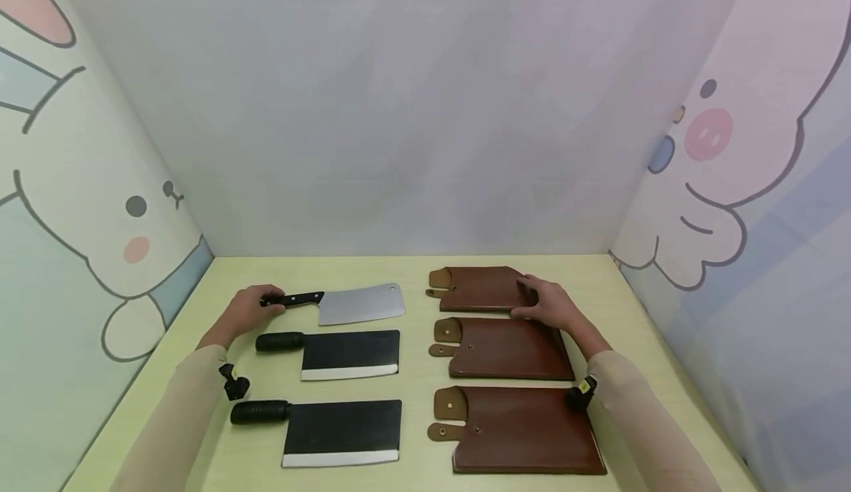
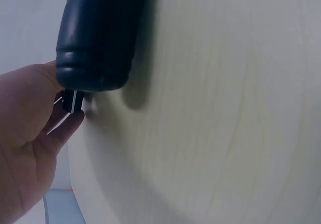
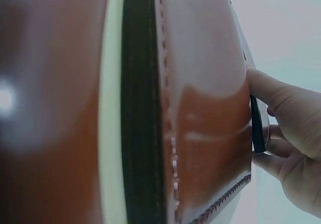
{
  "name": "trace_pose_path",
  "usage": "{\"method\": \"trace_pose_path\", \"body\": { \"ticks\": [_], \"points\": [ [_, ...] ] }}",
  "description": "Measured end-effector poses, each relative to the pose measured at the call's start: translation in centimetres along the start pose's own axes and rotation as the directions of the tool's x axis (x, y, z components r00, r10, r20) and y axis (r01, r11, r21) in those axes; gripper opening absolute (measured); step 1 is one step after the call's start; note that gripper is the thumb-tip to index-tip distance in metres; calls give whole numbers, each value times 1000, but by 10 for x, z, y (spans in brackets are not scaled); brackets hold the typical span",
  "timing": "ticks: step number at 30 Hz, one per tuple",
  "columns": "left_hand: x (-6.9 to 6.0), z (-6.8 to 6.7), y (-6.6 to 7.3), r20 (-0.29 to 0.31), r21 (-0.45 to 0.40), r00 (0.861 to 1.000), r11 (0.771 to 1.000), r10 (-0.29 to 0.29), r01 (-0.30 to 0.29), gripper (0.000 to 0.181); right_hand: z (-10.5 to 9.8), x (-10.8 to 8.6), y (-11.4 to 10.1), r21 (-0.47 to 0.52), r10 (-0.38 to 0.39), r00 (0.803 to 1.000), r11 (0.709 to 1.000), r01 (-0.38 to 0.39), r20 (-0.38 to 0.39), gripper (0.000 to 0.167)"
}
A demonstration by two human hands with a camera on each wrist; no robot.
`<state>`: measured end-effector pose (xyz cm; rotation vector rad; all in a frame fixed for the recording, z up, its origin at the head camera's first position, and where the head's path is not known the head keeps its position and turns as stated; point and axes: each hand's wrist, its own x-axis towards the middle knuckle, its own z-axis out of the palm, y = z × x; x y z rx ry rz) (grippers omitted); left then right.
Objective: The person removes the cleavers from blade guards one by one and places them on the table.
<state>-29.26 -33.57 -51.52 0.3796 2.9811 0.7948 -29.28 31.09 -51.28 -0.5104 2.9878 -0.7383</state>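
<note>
At the back left, my left hand [image 1: 250, 309] pinches the end of the black riveted handle [image 1: 302, 299] of a cleaver with a plain silver blade [image 1: 362, 305]. In the left wrist view that handle end [image 2: 73, 101] shows between the fingers, partly behind a thicker ribbed handle [image 2: 98, 38]. Over at the back right, my right hand [image 1: 552, 305] grips the right end of the smallest brown leather sheath [image 1: 482, 288]. The right wrist view has thumb and fingers [image 3: 268, 86] on either side of its edge. Both items lie on the table.
Two black-bladed cleavers, a middle one [image 1: 351, 350] and a front one [image 1: 342, 429], lie below the silver one. Right of them lie a middle sheath [image 1: 508, 348] and a larger front sheath [image 1: 525, 429], with snap straps facing left. Printed fabric walls [image 1: 399, 108] enclose the table.
</note>
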Motion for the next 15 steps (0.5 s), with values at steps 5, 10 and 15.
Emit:
{"method": "trace_pose_path", "body": {
  "ticks": [5, 10, 15],
  "points": [
    [-1, 0, 2, -30, -38, 1000, 999, -2, 1, 44, -1, -3, 3, 12, -1, 1000, 1000, 1, -9, 84],
    [-3, -3, 13, -81, -78, 997, 997, 5, -11, 55, -6, -7, 1, 9, 1, 999, 1000, -1, -35, 81],
    [-6, -6, 38, -97, -80, 995, 996, 32, -40, 62, -14, -14, -9, 4, -3, 997, 1000, 4, -75, 84]
  ]
}}
